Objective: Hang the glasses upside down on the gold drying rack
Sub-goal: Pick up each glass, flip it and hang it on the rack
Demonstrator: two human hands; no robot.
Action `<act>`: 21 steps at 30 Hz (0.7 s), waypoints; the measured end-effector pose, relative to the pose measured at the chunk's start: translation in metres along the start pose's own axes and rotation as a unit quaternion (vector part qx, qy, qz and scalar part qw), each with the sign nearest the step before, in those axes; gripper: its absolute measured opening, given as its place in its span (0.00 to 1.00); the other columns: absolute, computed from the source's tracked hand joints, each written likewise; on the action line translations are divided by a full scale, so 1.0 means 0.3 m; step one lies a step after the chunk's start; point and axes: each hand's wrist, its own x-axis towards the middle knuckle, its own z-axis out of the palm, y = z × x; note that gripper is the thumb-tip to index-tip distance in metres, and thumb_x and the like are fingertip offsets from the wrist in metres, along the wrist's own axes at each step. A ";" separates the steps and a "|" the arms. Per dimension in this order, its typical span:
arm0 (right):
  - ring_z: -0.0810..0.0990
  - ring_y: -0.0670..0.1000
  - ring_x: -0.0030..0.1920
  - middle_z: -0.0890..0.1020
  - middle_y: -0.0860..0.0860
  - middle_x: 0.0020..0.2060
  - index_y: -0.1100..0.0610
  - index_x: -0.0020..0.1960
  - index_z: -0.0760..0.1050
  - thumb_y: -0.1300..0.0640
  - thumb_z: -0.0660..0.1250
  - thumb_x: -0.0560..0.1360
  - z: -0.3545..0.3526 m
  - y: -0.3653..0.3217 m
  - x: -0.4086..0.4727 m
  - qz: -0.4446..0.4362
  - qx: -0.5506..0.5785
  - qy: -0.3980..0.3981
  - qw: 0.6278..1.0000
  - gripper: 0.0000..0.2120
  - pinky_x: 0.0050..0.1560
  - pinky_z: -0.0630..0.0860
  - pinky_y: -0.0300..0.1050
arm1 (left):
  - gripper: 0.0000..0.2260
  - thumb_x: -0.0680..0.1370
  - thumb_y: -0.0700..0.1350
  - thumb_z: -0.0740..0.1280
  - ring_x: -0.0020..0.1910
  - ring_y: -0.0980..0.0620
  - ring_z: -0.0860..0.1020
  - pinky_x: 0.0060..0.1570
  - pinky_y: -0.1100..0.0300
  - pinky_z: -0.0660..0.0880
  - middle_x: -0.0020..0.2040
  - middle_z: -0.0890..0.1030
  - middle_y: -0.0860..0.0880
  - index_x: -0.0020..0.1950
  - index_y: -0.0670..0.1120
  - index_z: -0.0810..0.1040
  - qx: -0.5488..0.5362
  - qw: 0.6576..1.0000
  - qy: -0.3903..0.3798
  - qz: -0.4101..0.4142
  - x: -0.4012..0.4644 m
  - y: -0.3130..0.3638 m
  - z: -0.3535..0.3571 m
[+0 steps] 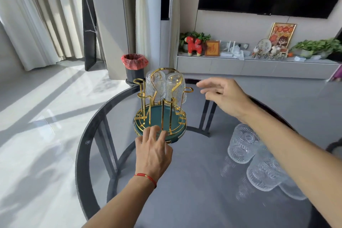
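The gold drying rack (162,98) stands on a round teal tray (157,114) at the far side of the glass table. Two clear ribbed glasses hang upside down on its far pegs, one on the left (155,87) and one on the right (175,88). My left hand (153,148) rests with its fingertips on the tray's near rim and holds nothing. To the right of the rack hovers my right hand (224,96), empty, fingers spread. Three loose glasses sit at the right under my right forearm: one upright (242,144), one in the middle (264,172), one partly hidden (290,189).
The round glass table (88,135) has a dark rim and dark legs showing through the top. Beyond it stand a bin with a red liner (134,65) and a low TV cabinet (259,65) with ornaments and plants. Curtains hang at the left.
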 end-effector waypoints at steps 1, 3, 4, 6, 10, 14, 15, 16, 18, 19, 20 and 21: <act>0.86 0.43 0.58 0.87 0.43 0.58 0.49 0.58 0.84 0.69 0.65 0.78 -0.013 -0.001 -0.073 -0.010 0.001 0.017 1.000 0.19 0.65 0.80 0.47 | 0.15 0.72 0.43 0.72 0.60 0.38 0.75 0.51 0.41 0.75 0.60 0.79 0.41 0.58 0.45 0.80 0.004 1.000 0.007 0.015 -0.005 0.010 -0.006; 0.86 0.44 0.56 0.88 0.42 0.52 0.49 0.55 0.85 0.69 0.65 0.78 -0.036 0.007 -0.223 -0.022 0.005 0.049 0.999 0.18 0.60 0.83 0.44 | 0.15 0.71 0.42 0.72 0.59 0.37 0.75 0.51 0.41 0.75 0.59 0.79 0.41 0.57 0.44 0.80 -0.019 0.998 0.015 0.054 -0.016 0.057 -0.017; 0.87 0.46 0.55 0.89 0.43 0.51 0.50 0.54 0.86 0.69 0.65 0.78 -0.044 0.016 -0.299 -0.021 0.013 0.069 0.997 0.17 0.58 0.83 0.43 | 0.15 0.71 0.42 0.72 0.58 0.37 0.75 0.51 0.42 0.74 0.59 0.79 0.42 0.58 0.44 0.80 -0.040 0.996 0.012 0.078 -0.023 0.093 -0.024; 0.87 0.48 0.52 0.89 0.45 0.49 0.52 0.53 0.86 0.71 0.65 0.77 -0.058 0.044 -0.433 -0.007 0.031 0.120 0.992 0.17 0.56 0.83 0.45 | 0.16 0.72 0.43 0.72 0.58 0.40 0.74 0.50 0.44 0.75 0.59 0.78 0.43 0.60 0.45 0.79 -0.095 0.987 -0.005 0.127 -0.045 0.188 -0.042; 0.88 0.46 0.45 0.89 0.46 0.42 0.53 0.47 0.86 0.72 0.64 0.76 -0.104 0.103 -0.586 0.027 0.045 0.237 0.970 0.17 0.52 0.83 0.43 | 0.19 0.73 0.47 0.72 0.58 0.45 0.74 0.58 0.50 0.75 0.59 0.77 0.46 0.63 0.46 0.77 -0.252 0.948 -0.048 0.188 -0.123 0.405 -0.070; 0.86 0.43 0.40 0.88 0.48 0.39 0.52 0.42 0.84 0.72 0.63 0.76 -0.177 0.141 -0.643 0.053 0.064 0.320 0.944 0.18 0.47 0.81 0.37 | 0.31 0.72 0.52 0.73 0.61 0.49 0.75 0.63 0.54 0.75 0.62 0.75 0.49 0.72 0.47 0.69 -0.343 0.919 -0.101 0.164 -0.197 0.600 -0.056; 0.86 0.44 0.38 0.88 0.49 0.38 0.52 0.42 0.84 0.71 0.63 0.76 -0.191 0.151 -0.653 0.069 0.068 0.326 0.940 0.17 0.46 0.81 0.40 | 0.34 0.72 0.53 0.73 0.62 0.48 0.75 0.64 0.54 0.75 0.64 0.75 0.48 0.75 0.46 0.65 -0.349 0.919 -0.106 0.148 -0.209 0.639 -0.043; 0.86 0.45 0.38 0.88 0.49 0.38 0.52 0.42 0.84 0.69 0.63 0.75 -0.200 0.160 -0.663 0.083 0.074 0.330 0.937 0.16 0.46 0.82 0.43 | 0.38 0.72 0.54 0.73 0.64 0.47 0.74 0.65 0.54 0.74 0.66 0.73 0.48 0.77 0.47 0.61 -0.352 0.921 -0.107 0.128 -0.215 0.674 -0.031; 0.86 0.46 0.36 0.88 0.49 0.37 0.52 0.41 0.84 0.63 0.62 0.73 -0.212 0.169 -0.677 0.105 0.085 0.339 0.931 0.13 0.45 0.82 0.46 | 0.43 0.72 0.54 0.74 0.68 0.47 0.71 0.67 0.56 0.72 0.71 0.71 0.47 0.80 0.47 0.55 -0.357 0.925 -0.097 0.083 -0.217 0.732 -0.013; 0.85 0.46 0.35 0.88 0.48 0.37 0.52 0.41 0.84 0.62 0.62 0.72 -0.215 0.172 -0.680 0.113 0.089 0.341 0.929 0.13 0.44 0.81 0.46 | 0.44 0.72 0.53 0.75 0.71 0.47 0.70 0.68 0.56 0.71 0.74 0.69 0.46 0.81 0.47 0.54 -0.363 0.925 -0.091 0.062 -0.214 0.756 -0.003; 0.85 0.46 0.34 0.88 0.48 0.37 0.52 0.40 0.83 0.61 0.61 0.71 -0.216 0.175 -0.680 0.117 0.091 0.341 0.928 0.13 0.43 0.80 0.46 | 0.44 0.72 0.52 0.76 0.72 0.47 0.69 0.69 0.57 0.70 0.74 0.69 0.46 0.80 0.46 0.54 -0.373 0.923 -0.087 0.040 -0.208 0.774 0.007; 0.85 0.46 0.34 0.87 0.47 0.36 0.51 0.40 0.83 0.61 0.61 0.70 -0.215 0.177 -0.681 0.118 0.093 0.340 0.929 0.13 0.42 0.80 0.45 | 0.43 0.71 0.52 0.77 0.72 0.47 0.70 0.67 0.58 0.69 0.73 0.70 0.46 0.79 0.45 0.57 -0.382 0.920 -0.083 0.016 -0.202 0.789 0.014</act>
